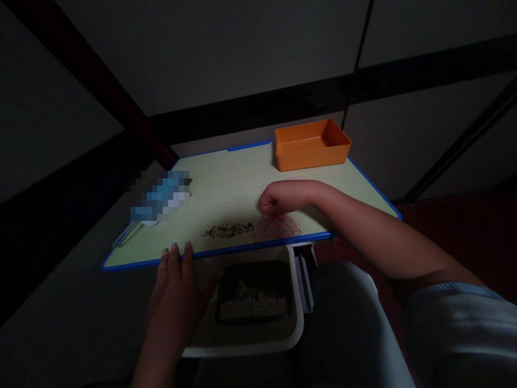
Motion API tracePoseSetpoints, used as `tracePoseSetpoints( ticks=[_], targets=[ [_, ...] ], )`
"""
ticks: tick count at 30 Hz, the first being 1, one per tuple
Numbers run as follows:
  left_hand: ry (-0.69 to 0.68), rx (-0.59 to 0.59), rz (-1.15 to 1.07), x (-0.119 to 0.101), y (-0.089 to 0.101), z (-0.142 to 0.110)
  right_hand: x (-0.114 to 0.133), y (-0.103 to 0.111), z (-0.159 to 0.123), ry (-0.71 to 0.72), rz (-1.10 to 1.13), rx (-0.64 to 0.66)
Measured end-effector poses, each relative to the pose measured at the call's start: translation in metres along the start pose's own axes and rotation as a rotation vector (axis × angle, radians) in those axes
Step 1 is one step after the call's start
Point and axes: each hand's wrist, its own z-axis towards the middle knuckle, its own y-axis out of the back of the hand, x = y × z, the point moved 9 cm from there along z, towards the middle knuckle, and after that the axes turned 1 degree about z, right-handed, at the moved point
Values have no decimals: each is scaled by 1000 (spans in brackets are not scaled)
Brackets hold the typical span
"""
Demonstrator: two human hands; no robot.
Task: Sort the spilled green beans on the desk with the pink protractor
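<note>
My right hand (287,196) is curled closed over the desk, its fingertips at the upper edge of a clear half-round protractor (278,229) with red markings. The protractor lies near the desk's front edge. Just left of it, a loose band of small dark grains (229,230) is spread over the pale desktop (218,183). My left hand (177,288) has its fingers stretched out, with the tips at the blue front edge and the thumb over the pulled-out white drawer (298,318). Inside the drawer, more dark grains (254,296) are scattered over a dark and whitish area.
An orange open box (313,156) stands at the back right of the desk. At the left edge a blurred-out blue and white object (161,196) lies with a cable. A wall (250,54) rises behind, and my legs (343,318) are close under the desk.
</note>
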Motion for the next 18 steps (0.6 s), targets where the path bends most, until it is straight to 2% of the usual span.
tracePoseSetpoints(
  ticks=[18],
  targets=[
    [2,-3,-16,0,2,-1,1,4,0,16,3,-29]
  ],
)
